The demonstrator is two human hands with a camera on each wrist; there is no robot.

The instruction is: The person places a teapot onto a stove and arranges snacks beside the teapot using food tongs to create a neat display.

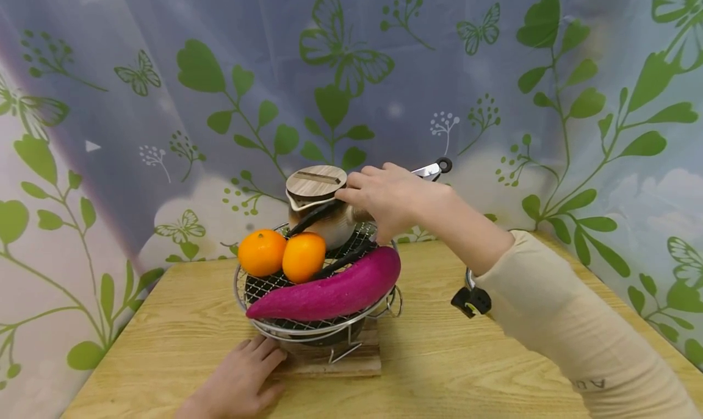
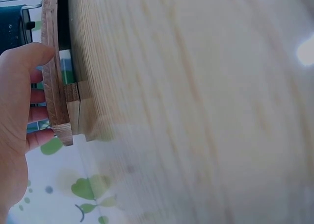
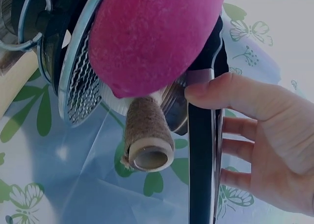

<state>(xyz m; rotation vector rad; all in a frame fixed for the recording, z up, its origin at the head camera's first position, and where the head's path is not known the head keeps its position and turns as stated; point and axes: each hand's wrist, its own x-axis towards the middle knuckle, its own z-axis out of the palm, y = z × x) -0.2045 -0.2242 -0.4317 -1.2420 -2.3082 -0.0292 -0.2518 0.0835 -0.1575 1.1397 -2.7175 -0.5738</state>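
My right hand (image 1: 396, 198) grips a pair of tongs (image 3: 200, 155), thumb on one arm and fingers on the other. The tongs' black ends are spread, one on each side of the right-hand orange (image 1: 304, 258). A second orange (image 1: 261, 252) sits to its left. In front lies a purple eggplant (image 1: 335, 290) across a round wire grill rack (image 1: 258, 327). My left hand (image 1: 244, 373) holds the left front edge of the wooden board (image 2: 55, 99) under the grill, thumb on one face and fingers on the other.
A ceramic pot (image 1: 329, 230) with a wooden lid (image 1: 315, 181) stands at the back of the rack; its twine-wrapped handle (image 3: 147, 131) points right. Below everything is a wooden table (image 1: 450, 358). A patterned curtain (image 1: 247, 41) hangs behind.
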